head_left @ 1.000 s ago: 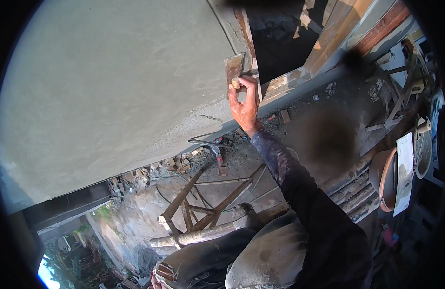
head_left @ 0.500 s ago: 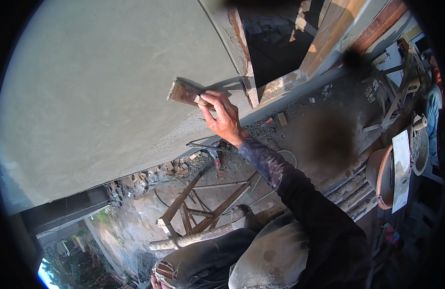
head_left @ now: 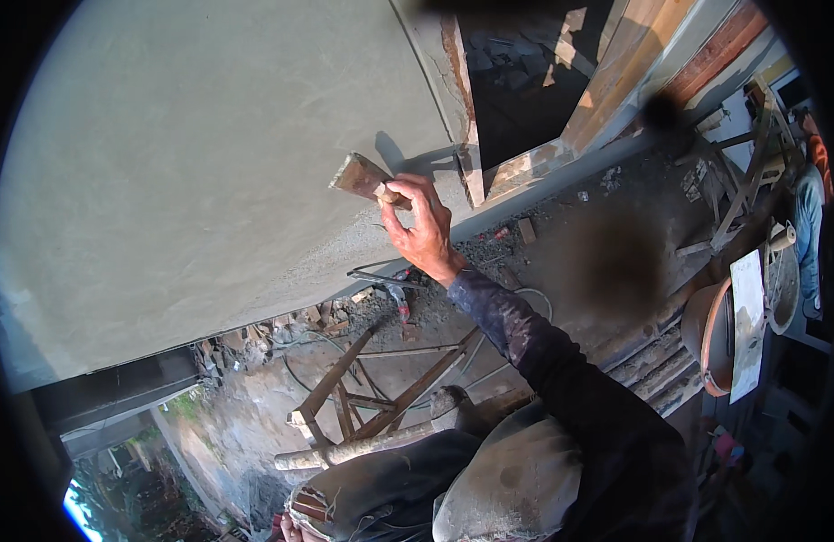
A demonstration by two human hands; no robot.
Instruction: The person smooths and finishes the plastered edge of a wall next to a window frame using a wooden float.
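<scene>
My right hand (head_left: 420, 222) reaches out, thumb and fingers closed round the handle of a small plaster float (head_left: 359, 175). The float has a flat, rectangular, brownish face with grey smears along its edge. It stands off the grey plastered wall (head_left: 209, 163), and its shadow falls on the wall apart from it. Beside the hand, the plaster near the wall's lower edge looks rougher and grainier than the smooth area above. At the bottom edge, a small part of my left hand (head_left: 293, 531) shows by my knee; its fingers are mostly cut off by the frame.
A wood-framed opening (head_left: 525, 90) borders the wall at upper right. Below are a wooden trestle (head_left: 376, 388), round poles (head_left: 344, 449), a hose (head_left: 550, 307) and rubble (head_left: 245, 341). To the right stand a bucket (head_left: 710, 339), a pale board (head_left: 747, 316) and another person (head_left: 810, 226).
My right hand has drawn the float slightly right and away from the wall, so its shadow now lies farther from it. The view has shifted a little.
</scene>
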